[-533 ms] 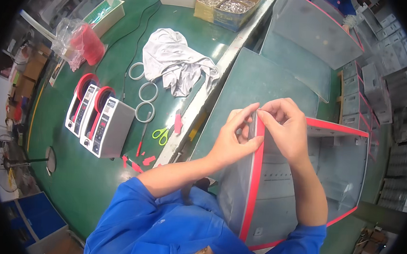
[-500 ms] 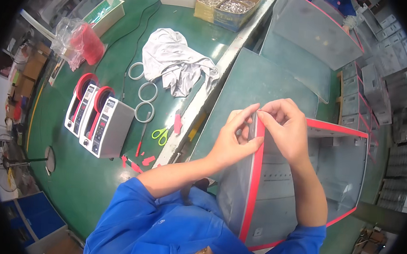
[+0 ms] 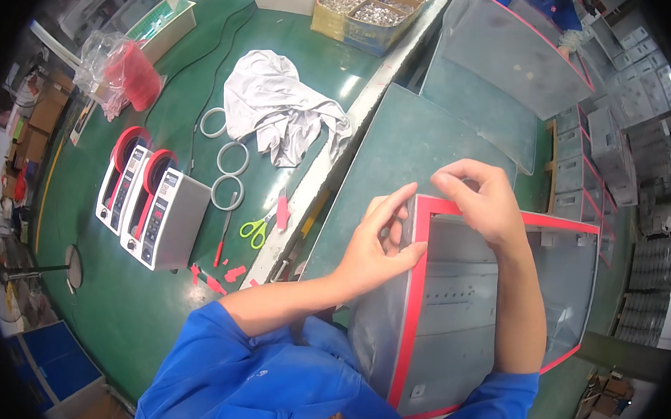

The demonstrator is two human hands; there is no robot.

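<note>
A grey metal box (image 3: 451, 324), open side up, stands in front of me with red tape (image 3: 411, 322) along its rim. My left hand (image 3: 380, 239) grips the box's left edge near the far corner, its thumb on the tape and its fingers curled at the outer side. Just beyond that corner my right hand (image 3: 486, 199) is raised over the rim, thumb and fingers drawn together. Whatever may be between those fingertips is hidden. At the corner itself, the red tape of the two sides meets.
On the green table to the left are two white tape dispensers (image 3: 158, 222) with red rolls, green scissors (image 3: 254, 232), grey rings (image 3: 232, 159), a white cloth (image 3: 276, 106) and red tape scraps (image 3: 233, 272). Another grey box (image 3: 514, 51) stands at the far right, a person beside it.
My right hand has lifted off the corner and shifted to the right, uncovering the taped corner. The left hand stays on the edge. The whole view has shifted slightly.
</note>
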